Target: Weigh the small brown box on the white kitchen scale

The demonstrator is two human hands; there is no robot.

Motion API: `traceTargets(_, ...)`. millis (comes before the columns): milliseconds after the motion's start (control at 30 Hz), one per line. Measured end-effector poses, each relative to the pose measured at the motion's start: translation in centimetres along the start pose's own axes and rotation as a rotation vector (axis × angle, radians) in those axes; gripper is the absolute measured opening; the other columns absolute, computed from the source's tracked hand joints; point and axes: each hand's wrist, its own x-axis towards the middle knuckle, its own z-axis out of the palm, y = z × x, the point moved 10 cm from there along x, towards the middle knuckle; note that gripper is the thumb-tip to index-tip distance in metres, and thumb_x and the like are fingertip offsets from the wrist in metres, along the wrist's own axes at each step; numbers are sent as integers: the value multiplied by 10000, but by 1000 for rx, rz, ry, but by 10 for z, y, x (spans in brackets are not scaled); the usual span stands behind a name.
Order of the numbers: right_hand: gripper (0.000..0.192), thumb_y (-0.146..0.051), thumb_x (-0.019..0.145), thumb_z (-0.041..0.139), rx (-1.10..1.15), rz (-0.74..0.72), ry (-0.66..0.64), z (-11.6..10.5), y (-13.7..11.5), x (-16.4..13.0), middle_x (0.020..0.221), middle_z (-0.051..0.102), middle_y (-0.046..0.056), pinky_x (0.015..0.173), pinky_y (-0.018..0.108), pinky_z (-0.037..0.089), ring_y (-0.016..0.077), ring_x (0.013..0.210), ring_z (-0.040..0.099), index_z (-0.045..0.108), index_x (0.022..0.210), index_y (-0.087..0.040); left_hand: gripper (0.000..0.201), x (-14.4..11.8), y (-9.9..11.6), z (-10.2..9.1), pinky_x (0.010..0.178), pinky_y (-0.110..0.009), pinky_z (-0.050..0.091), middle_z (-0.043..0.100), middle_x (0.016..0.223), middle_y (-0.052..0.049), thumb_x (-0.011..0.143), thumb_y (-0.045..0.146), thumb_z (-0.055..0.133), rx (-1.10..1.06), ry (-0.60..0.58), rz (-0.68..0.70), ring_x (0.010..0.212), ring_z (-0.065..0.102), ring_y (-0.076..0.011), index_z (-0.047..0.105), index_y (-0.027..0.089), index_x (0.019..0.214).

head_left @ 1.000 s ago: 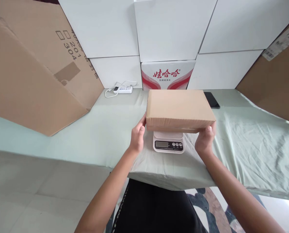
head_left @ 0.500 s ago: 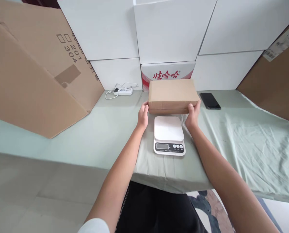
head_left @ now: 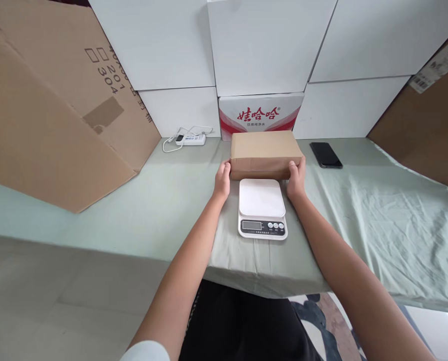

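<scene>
Between my two hands is a closed brown cardboard box (head_left: pixel 265 145), just behind the scale. My left hand (head_left: pixel 222 179) grips its left side, thumb at the near corner. On the opposite end, my right hand (head_left: pixel 296 178) is closed round the right near corner, its thumb on the front face. Most of the fingers are hidden behind the box. A white kitchen scale (head_left: pixel 262 208) lies on the cloth between my forearms, its plate bare and its display blank. Whether the box rests fully on the table I cannot tell.
A black phone (head_left: pixel 325 155) lies right of the box; a white power strip with a cable (head_left: pixel 191 140) lies to the left. White boxes (head_left: pixel 259 47) form a wall behind, one with red lettering (head_left: pixel 259 114). Large cardboard panels (head_left: pixel 51 110) flank the green cloth-covered table (head_left: pixel 141 215).
The cardboard box has come down and slightly towards me, so more of the red-lettered box shows behind it. Both hands still hold it. The scale stays in place.
</scene>
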Motion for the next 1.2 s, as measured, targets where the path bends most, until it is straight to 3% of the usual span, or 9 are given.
traceTargets(267,593,-715,907,614,5,46,7,0,2,0,1433,710,117,1366,654,405,360,1460,611,622,1316,-285,610,-2,-3,-1,1282,-487,526,766,1533,-144,1071,716,532,26,-2,-25,1496,692,-330,700,229,1396)
traceTargets(567,639,-740,891,623,17,72,8,-1,10,0,1452,700,122,1342,635,432,360,1459,607,607,1344,-290,610,-4,-5,-3,1291,-509,518,767,1532,-147,1066,732,524,34,5,-18,1520,676,-338,710,237,1370)
traceTargets(800,734,-705,888,614,132,138,176,-30,33,4,1588,546,111,1340,626,386,319,1550,550,470,1514,-350,662,2,-3,-26,1394,-463,411,613,1735,-143,1072,738,510,-5,137,-7,1680,523,-293,680,248,1484)
traceTargets(967,636,-693,891,591,199,213,282,-45,43,6,1471,582,110,1274,621,445,304,1417,653,513,1405,-328,682,5,4,-37,1400,-418,402,575,1769,-167,1105,698,446,-40,169,-17,1698,504,-273,649,214,1540)
traceTargets(1200,552,-641,877,625,224,265,210,-33,44,5,1315,678,45,1186,530,518,251,1253,704,576,1338,-341,765,7,5,-39,1390,-458,425,581,1764,-173,1078,789,417,-28,157,-12,1694,510,-297,643,228,1547)
